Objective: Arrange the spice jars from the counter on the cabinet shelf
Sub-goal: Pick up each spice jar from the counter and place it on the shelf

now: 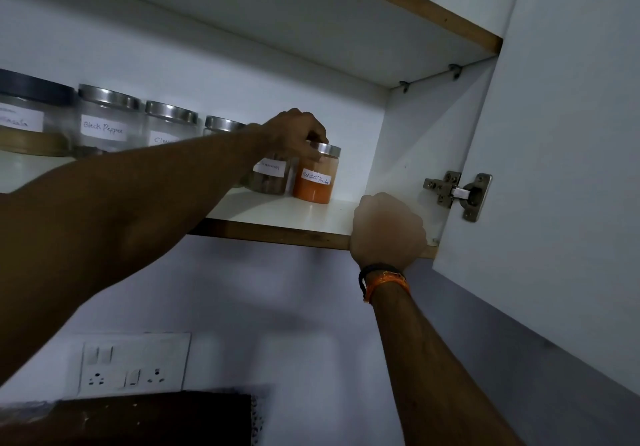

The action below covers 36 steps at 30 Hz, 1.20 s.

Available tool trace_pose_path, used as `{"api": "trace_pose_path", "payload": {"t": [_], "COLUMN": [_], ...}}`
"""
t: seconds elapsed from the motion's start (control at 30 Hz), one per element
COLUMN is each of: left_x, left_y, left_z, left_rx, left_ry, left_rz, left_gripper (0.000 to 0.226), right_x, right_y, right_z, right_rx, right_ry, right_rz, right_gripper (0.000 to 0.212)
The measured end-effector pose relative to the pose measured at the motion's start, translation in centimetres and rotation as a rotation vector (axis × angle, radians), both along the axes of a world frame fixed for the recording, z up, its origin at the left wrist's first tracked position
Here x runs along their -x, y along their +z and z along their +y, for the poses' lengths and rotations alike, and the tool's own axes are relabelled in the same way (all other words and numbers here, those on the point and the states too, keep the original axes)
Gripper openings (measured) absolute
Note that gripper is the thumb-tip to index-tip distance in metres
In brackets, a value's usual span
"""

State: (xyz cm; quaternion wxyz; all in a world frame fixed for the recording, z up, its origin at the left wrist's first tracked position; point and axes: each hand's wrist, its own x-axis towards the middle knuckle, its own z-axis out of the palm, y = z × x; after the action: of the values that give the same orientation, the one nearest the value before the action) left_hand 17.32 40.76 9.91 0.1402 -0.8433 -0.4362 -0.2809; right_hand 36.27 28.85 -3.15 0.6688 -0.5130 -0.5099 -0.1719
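Head camera, looking up into an open wall cabinet from below and to the left.

The single wide-angle view sits close, under the level of the cabinet shelf (277, 217), so that shelf's wooden front edge and the underside of the upper shelf (311, 19) both show. It faces forward and upward, slightly rightward, with the open cabinet door (554, 168) near on the right and the wall socket panel (133, 364) low in the frame.

A white switch-and-socket plate (133, 364) sits on the wall below, and a metal hinge (459, 194) joins the open door (554, 168).
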Motion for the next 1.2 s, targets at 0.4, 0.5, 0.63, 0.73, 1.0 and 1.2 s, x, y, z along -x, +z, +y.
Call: {"api": "trace_pose_path", "payload": {"t": [0.4,0.5,0.63,0.73,1.0,1.2], "left_x": [-0.6,-0.7,-0.4,0.2,0.9,0.0], "left_y": [0.6,0.5,-0.1,-0.2,-2.5,-4.4], "left_z": [-0.1,-0.3,-1.1,-2.5,-8.8,-14.5], "left_rx": [0.018,0.034,0.014,-0.003,0.127,0.103], "left_ry": [0.096,0.119,0.149,0.156,0.08,-0.03], "left_rz": [0.071,0.072,0.011,0.022,0.058,0.005], "left_gripper": [0.033,0.037,0.059,0.062,0.058,0.057], "right_x": [-0.2,-0.2,-0.2,-0.1,-0.2,0.0], "right_y": [-0.1,0.1,0.1,0.2,0.4,-0.6], "right_z": [0.2,0.2,0.2,0.0,-1.2,-3.0], "right_rx": [0.016,0.03,0.042,0.055,0.276,0.352], "right_ry": [0.01,0.005,0.007,0.004,-0.06,-0.085], "right_rz": [-0.013,-0.022,-0.02,-0.01,-0.178,-0.443], "right_gripper": [0.033,0.032,0.032,0.031,0.036,0.047]}}
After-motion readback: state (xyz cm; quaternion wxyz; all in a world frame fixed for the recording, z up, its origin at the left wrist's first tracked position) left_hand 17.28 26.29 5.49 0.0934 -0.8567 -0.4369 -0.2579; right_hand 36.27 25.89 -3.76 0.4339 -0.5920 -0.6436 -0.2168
